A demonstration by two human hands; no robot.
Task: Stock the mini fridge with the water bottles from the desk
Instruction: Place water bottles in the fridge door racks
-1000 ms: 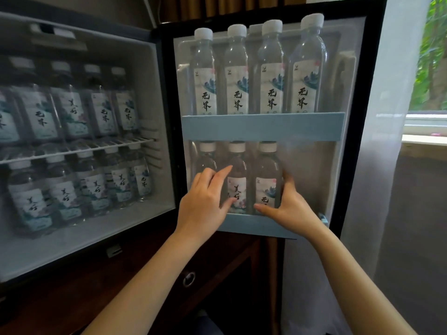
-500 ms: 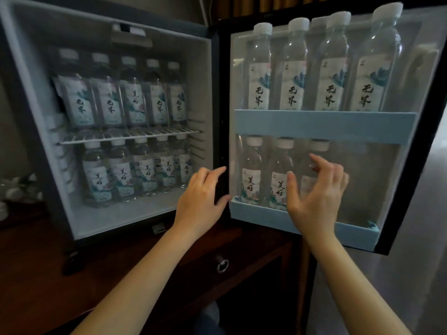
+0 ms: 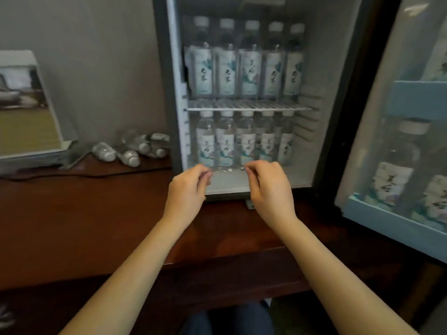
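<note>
The mini fridge point(image 3: 312, 59) stands open on the dark wooden desk point(image 3: 84, 213). Several labelled water bottles fill its upper shelf point(image 3: 226, 73) and its lower shelf point(image 3: 225, 148). More bottles point(image 3: 391, 175) stand in the blue racks of the open door point(image 3: 387, 218) at right. Several bottles point(image 3: 128, 148) lie on their sides on the desk, left of the fridge. My left hand point(image 3: 187, 189) and my right hand point(image 3: 271, 187) hover at the fridge's front bottom edge, fingers loosely curled, holding nothing.
A framed picture point(image 3: 26, 105) leans against the grey wall at left, with a dark cable running along the desk below it. The desk's front edge crosses the middle of the view; my legs show under it.
The view swung left from the door to the fridge interior. Both hands left the door's lower rack and came to the fridge's front edge, fingers curling.
</note>
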